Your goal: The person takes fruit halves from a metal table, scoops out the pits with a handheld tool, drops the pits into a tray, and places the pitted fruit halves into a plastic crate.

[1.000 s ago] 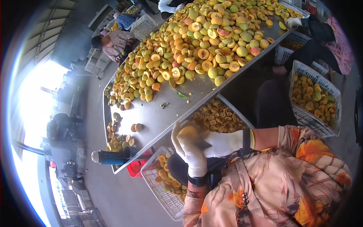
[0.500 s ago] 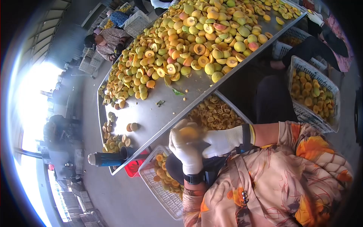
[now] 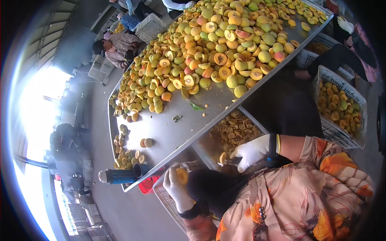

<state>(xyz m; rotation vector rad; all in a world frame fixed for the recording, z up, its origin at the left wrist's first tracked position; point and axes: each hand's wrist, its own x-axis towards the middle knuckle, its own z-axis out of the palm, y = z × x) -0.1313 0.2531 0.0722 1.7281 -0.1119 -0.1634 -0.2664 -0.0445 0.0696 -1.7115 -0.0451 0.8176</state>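
Note:
My left hand [image 3: 177, 192], in a white glove, is closed around a yellow peach half [image 3: 182, 176] above the white crate by my knee. My right hand [image 3: 252, 153], gloved too, is closed on something thin that I cannot make out. Close to its fingertips is a small yellow-brown fruit piece [image 3: 222, 158]; whether it is held or falling I cannot tell. Beyond that hand, a bin [image 3: 207, 154] under the table edge contains many brownish cut pieces. A large heap of whole and halved peaches [image 3: 193, 60] covers much of the metal table [image 3: 157, 132].
A blue flask [image 3: 118, 176] and a red container [image 3: 148, 184] are at the table's near left corner. The white crate [image 3: 167, 199] stands beside my left hand. Another crate of fruit halves [image 3: 341, 134] stands at right. Co-workers [image 3: 120, 48] sit around the table.
My hands were together over a blurred fruit; now they are apart. The left has moved down and left with a peach half, the right toward the bin. The view has shifted slightly.

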